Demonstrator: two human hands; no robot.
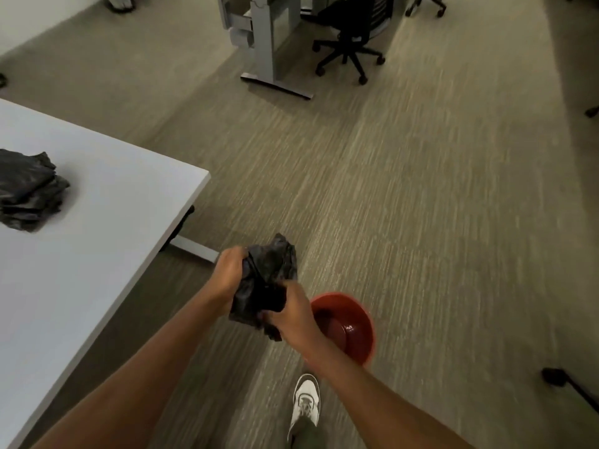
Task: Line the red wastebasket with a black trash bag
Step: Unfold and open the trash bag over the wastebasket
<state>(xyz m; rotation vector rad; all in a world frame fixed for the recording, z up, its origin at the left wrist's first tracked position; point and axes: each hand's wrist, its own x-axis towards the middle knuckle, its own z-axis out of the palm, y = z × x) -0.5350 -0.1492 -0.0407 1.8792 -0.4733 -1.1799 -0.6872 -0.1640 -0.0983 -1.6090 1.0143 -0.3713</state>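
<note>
Both hands, left hand (228, 270) and right hand (291, 314), fingers gripping the folded black trash bag (269, 280); judged next: separate its mouth before lowering over the red wastebasket (363, 322).

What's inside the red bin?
Nothing that shows: the red wastebasket has a bare, shiny bottom and no liner yet. The right hand covers its near-left edge, so that bit is hidden. Both hands hold the black bag above the floor.
</note>
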